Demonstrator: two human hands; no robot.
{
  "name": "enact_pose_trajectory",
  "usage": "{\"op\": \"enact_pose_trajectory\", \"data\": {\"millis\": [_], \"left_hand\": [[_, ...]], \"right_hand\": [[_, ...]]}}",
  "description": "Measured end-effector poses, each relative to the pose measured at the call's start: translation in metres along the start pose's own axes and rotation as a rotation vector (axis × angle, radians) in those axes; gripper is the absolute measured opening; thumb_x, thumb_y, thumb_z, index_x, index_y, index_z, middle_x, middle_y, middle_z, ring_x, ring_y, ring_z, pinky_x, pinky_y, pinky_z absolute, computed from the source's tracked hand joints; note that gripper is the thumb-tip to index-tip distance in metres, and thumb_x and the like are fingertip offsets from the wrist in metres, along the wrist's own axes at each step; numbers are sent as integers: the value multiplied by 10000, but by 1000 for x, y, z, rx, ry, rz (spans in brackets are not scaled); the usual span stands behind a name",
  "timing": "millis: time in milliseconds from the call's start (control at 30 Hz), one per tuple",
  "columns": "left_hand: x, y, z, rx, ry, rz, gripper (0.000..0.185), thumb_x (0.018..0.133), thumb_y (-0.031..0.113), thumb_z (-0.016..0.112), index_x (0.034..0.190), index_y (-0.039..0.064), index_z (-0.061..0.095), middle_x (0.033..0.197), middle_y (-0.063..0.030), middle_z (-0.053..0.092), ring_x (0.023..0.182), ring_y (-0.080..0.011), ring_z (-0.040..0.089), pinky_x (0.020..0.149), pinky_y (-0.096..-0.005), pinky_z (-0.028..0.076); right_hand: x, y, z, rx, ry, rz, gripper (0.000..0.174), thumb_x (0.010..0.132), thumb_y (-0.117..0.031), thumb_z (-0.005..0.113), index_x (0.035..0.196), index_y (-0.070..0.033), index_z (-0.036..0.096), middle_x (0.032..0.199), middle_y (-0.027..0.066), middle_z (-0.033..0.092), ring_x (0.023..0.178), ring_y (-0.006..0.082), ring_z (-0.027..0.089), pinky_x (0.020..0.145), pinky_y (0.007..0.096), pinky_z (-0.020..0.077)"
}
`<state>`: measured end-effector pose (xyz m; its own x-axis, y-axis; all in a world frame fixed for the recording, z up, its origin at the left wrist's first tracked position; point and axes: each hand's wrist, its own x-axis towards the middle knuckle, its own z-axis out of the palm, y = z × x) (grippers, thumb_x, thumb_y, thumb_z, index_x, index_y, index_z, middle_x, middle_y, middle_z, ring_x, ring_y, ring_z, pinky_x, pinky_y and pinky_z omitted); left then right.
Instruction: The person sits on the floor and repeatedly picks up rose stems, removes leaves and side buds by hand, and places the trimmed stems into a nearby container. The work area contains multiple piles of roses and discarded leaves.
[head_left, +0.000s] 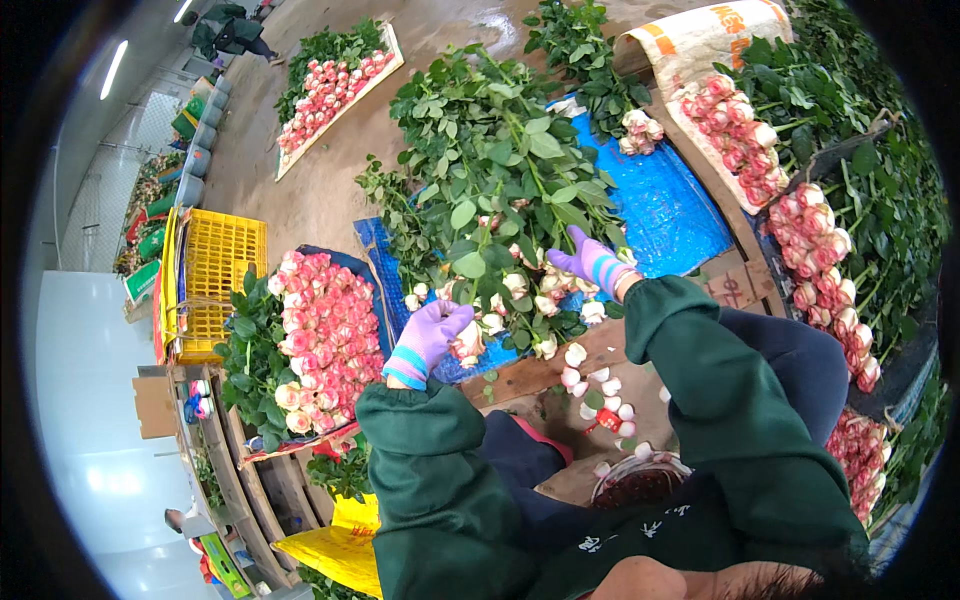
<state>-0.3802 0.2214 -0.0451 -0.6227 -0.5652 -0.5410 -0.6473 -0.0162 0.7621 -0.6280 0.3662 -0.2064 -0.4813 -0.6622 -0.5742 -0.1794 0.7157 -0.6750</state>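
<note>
My left hand (429, 334), in a purple knit glove with a striped cuff, has its fingers closed at a pink-and-white rose (469, 341); the exact grip on its stem is hidden. To the right, my right hand (589, 262), gloved alike, has thumb and forefinger apart at the edge of a large heap of leafy rose stems (502, 157). Nothing is plainly held in it. Cream-and-pink blooms (555, 283) hang at the heap's near side, between the hands. Under the heap lies a blue plastic sheet (667, 202).
Pink roses (330, 330) are massed at left beside a yellow plastic crate (225, 274). More rose bundles (810, 232) line the right side. Fallen petals (607, 386) and a basket (641, 480) are near my legs. A person (229, 34) is bent over in the distance.
</note>
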Motion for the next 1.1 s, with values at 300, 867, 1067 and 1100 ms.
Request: {"op": "enact_pose_trajectory", "data": {"millis": [300, 867, 1067, 1100], "left_hand": [[34, -12, -10, 625, 39, -52, 371, 864, 375, 705, 998, 33, 658, 882, -82, 693, 797, -191, 646, 743, -327, 500], [-11, 14, 35, 872, 295, 305, 422, 876, 462, 589, 1113, 121, 663, 998, -166, 692, 906, -369, 653, 774, -447, 523], [-98, 36, 72, 546, 366, 639, 240, 864, 256, 659, 995, 56, 639, 834, -185, 675, 784, -388, 649, 671, -458, 500], [-110, 34, 79, 524, 354, 648, 223, 869, 240, 654, 987, 52, 637, 841, -183, 675, 781, -381, 650, 671, -455, 499]], "right_hand": [[26, -42, 6, 696, 2, -228, 401, 923, -339, 615, 1050, 40, 580, 750, 101, 682, 591, 169, 617, 560, 316, 499], [-179, -157, -51, 822, -308, -480, 278, 945, -290, 610, 888, -21, 654, 725, 25, 672, 525, 74, 547, 485, 216, 408], [-235, -135, -59, 844, -308, -468, 324, 961, -336, 581, 908, -28, 668, 755, 12, 671, 551, 56, 516, 521, 210, 411], [-240, -129, -57, 843, -285, -442, 333, 964, -344, 575, 908, -30, 669, 749, 10, 667, 549, 54, 513, 522, 208, 410]]}}
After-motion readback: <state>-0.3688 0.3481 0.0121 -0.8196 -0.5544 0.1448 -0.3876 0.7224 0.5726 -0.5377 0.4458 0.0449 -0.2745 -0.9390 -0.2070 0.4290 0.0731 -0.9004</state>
